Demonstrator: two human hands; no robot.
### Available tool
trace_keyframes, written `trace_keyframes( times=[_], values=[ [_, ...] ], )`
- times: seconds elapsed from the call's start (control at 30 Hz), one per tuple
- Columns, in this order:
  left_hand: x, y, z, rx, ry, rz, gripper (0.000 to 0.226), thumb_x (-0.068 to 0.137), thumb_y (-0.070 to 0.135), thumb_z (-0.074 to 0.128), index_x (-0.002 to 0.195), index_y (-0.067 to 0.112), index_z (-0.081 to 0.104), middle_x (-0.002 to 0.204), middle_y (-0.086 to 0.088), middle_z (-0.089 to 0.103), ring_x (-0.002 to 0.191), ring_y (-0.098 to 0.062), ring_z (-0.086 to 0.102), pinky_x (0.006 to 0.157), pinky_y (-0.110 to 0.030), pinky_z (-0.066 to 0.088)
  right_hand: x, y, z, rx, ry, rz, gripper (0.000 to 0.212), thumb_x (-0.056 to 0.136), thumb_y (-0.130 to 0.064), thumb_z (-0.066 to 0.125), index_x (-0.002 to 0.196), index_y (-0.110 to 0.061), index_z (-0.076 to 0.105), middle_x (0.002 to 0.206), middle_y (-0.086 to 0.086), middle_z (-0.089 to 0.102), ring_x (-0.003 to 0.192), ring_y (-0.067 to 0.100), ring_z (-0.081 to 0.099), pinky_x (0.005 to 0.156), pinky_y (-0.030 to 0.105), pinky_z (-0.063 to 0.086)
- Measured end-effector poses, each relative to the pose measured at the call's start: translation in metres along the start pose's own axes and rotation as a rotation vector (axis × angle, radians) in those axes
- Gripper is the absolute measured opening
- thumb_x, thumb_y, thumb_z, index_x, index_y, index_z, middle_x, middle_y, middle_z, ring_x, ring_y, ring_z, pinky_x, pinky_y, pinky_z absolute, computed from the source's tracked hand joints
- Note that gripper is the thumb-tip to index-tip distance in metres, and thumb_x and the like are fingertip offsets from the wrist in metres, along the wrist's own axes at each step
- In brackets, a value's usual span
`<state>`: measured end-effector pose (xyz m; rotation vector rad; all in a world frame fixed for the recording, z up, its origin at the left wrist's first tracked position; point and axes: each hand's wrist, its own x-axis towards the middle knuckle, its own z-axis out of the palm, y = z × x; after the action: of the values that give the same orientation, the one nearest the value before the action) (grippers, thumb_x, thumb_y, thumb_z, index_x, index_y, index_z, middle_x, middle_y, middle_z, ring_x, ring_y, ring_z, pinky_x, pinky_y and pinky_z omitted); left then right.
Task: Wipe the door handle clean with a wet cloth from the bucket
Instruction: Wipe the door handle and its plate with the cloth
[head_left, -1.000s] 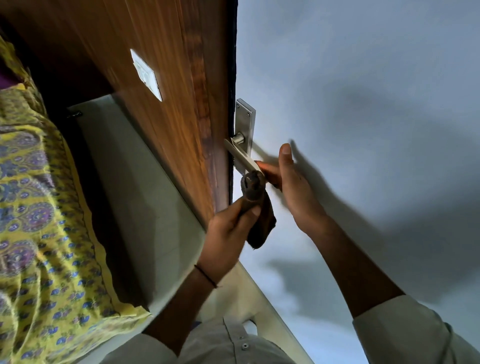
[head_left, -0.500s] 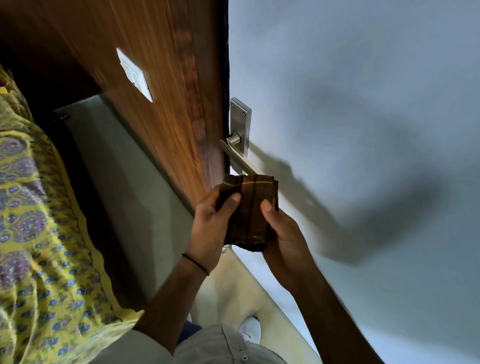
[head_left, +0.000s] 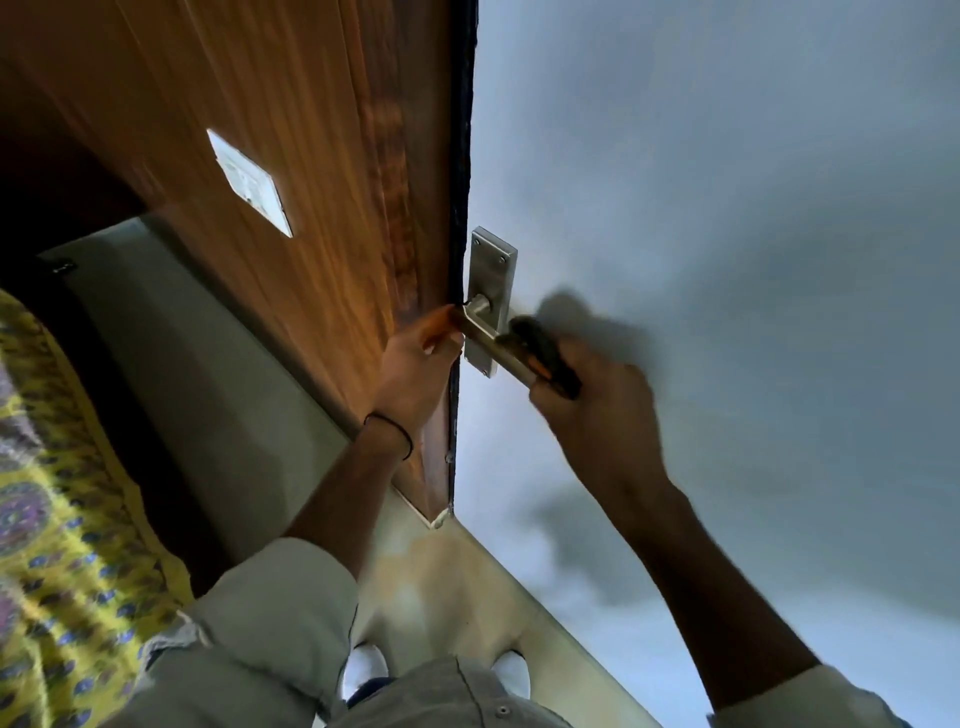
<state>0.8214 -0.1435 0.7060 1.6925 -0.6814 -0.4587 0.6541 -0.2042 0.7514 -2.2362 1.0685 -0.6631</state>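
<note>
**Wiping the lever, cloth on its outer half**

Clamps the dark cloth (head_left: 545, 358) around the door handle (head_left: 493, 343) with the right hand (head_left: 597, 415), fingers curled over cloth and bar together, just right of centre frame. Blurs there, so cannot tell how much of the bar lies covered under the knuckles. Leaves the root of the lever and the metal plate (head_left: 491, 275) behind it bare. Curls the left hand (head_left: 418, 364) round the dark door edge (head_left: 460, 208) at centre frame, one fingertip touching the lever's root end. Shows no bucket anywhere.

Risks, judged from here:

- Pressing the lever down through the wiping grip, which would probably free the latch and let the door swing. With fingers wrapped round the edge beside the wooden panel (head_left: 311, 208), could end in a pinch.
- Sliding the wet cloth off the free end of the bar on a long outward stroke, since only the squeeze of one hand keeps it on.
- Skipping the root and the plate, because the left fingertip sits right where the cloth would need to pass.
- Dripping onto the floor by the white shoes (head_left: 363, 667) at the bottom of the frame, if the cloth is very wet.
</note>
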Motion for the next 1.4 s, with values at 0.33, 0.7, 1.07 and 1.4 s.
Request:
trace_keyframes(
  times=[0.33, 0.7, 1.07, 1.4],
  values=[
    [0.019, 0.003, -0.021, 0.204, -0.021, 0.138, 0.013, 0.087, 0.01, 0.071, 0.096, 0.004, 0.078, 0.054, 0.01, 0.055, 0.047, 0.016, 0.05, 0.049, 0.002, 0.032, 0.066, -0.05, 0.044, -0.183, -0.103, -0.036, 0.02, 0.093, -0.021, 0.059, 0.099, -0.003, 0.065, 0.093, 0.014, 0.07, 0.085, 0.036, 0.065, 0.068, 0.036, 0.043],
    [0.032, -0.002, -0.03, 0.185, -0.133, 0.203, 0.018, 0.086, 0.011, 0.072, 0.102, 0.008, 0.077, 0.096, -0.008, 0.078, 0.087, -0.012, 0.069, 0.089, -0.027, 0.057, 0.033, -0.038, 0.043, -0.278, 0.036, -0.188, 0.018, 0.085, -0.014, 0.051, 0.096, -0.007, 0.062, 0.098, 0.014, 0.069, 0.08, 0.041, 0.064, 0.063, 0.028, 0.031],
    [0.035, -0.003, -0.03, 0.217, -0.117, 0.211, 0.011, 0.082, 0.012, 0.075, 0.092, 0.011, 0.079, 0.087, -0.005, 0.077, 0.086, -0.016, 0.07, 0.086, -0.035, 0.057, 0.041, -0.041, 0.038, -0.275, -0.001, -0.126, 0.025, 0.085, -0.02, 0.051, 0.099, -0.006, 0.064, 0.094, 0.018, 0.071, 0.079, 0.045, 0.063, 0.063, 0.031, 0.036],
    [0.036, -0.005, -0.024, 0.207, -0.09, 0.241, 0.015, 0.082, 0.002, 0.071, 0.096, 0.005, 0.077, 0.09, -0.003, 0.074, 0.086, -0.013, 0.068, 0.084, -0.023, 0.053, 0.057, -0.066, 0.063, -0.037, 0.168, 0.239, 0.029, 0.079, -0.021, 0.055, 0.102, -0.009, 0.069, 0.092, 0.01, 0.073, 0.085, 0.033, 0.066, 0.065, 0.027, 0.038]
  ],
)
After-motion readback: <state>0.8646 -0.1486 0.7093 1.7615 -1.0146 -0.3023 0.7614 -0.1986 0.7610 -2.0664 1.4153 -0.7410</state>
